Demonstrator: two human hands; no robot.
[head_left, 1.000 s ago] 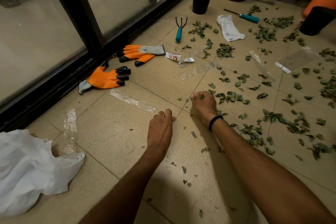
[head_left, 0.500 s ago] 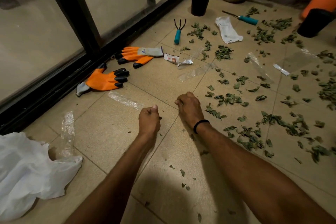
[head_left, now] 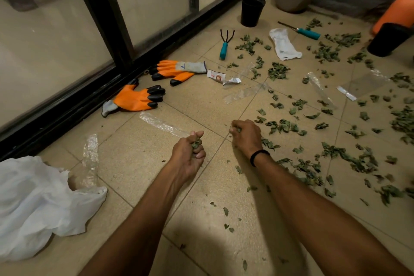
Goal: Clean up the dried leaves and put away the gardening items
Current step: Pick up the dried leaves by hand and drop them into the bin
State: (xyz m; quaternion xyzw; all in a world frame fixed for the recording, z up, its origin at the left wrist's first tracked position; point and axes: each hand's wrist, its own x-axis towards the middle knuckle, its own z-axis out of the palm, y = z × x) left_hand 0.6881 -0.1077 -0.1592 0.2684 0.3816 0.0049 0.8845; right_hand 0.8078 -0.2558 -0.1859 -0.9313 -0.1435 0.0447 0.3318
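Near the orange glove (head_left: 136, 99), the left hand (head_left: 187, 158) and right hand (head_left: 245, 135) each have fingers (head_left: 199, 155) curled tight round a clump of leaves (head_left: 196, 143).

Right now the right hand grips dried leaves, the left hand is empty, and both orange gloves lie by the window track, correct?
No. The head view shows the left hand is not empty: it grips dried leaves too. The right hand grips leaves, and both orange gloves lie by the window track.
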